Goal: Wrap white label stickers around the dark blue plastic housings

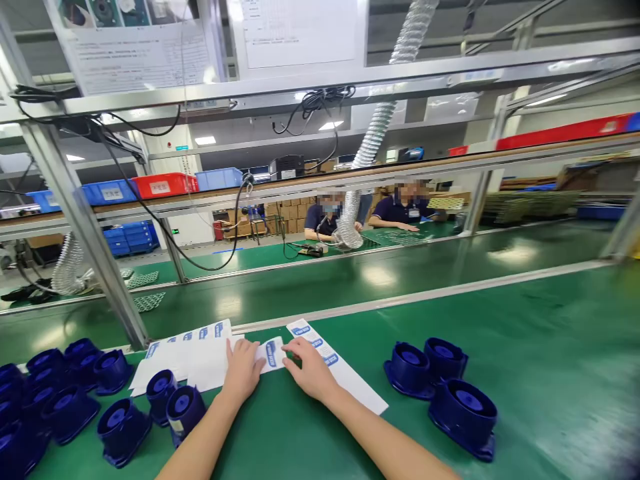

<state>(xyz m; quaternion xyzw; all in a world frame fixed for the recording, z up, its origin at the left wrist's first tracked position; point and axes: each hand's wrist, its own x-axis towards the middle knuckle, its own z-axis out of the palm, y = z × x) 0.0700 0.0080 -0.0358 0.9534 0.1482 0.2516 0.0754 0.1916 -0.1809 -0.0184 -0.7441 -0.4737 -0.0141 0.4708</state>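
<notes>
At twelve o'clock on the glossy green desk (280, 437), your bare left hand (243, 365) and right hand (307, 367) meet the small white, blue-printed paper label (273, 353); pinch unclear. You're seemingly handling its edges; that calls for light fingertips.

Legible text: none. Blue labels (330, 359) on white sheets (357, 389), lower centre, are bearing blurred lettering; posted notices (135, 57), upper left and top centre, are carrying print (too small to read).
</notes>
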